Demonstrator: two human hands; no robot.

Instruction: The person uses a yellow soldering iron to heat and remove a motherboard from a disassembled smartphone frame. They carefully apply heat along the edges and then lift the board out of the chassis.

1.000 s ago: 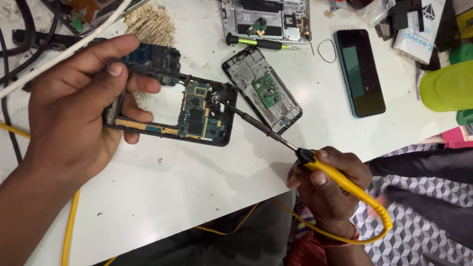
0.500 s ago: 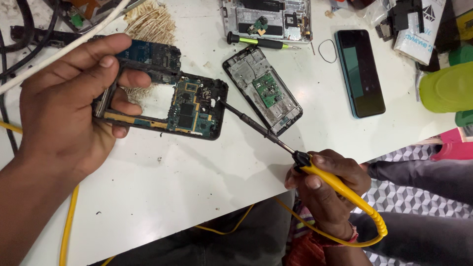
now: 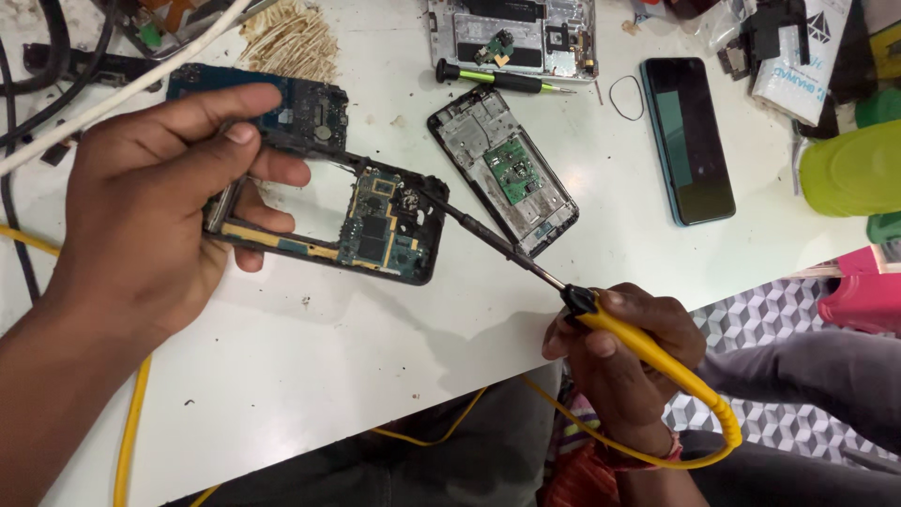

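On a white table [image 3: 375, 376], the left hand [image 3: 141, 216] grips an opened phone frame [image 3: 375, 230], fingers curled around its near end with the thumb lying along its top edge. The right hand [image 3: 624, 347] closes tightly around the yellow handle of a soldering iron [image 3: 526, 263], whose dark tip reaches left from the fingers to touch the circuit board at the frame's far end. A yellow cord [image 3: 713, 441] loops from the handle behind the right wrist. Just beyond the left fingertips lies a second board [image 3: 300, 108]. Past the iron's shaft rest a stripped chassis [image 3: 507, 174], a screwdriver [image 3: 497, 80] and, well to the right, an intact phone [image 3: 690, 141].
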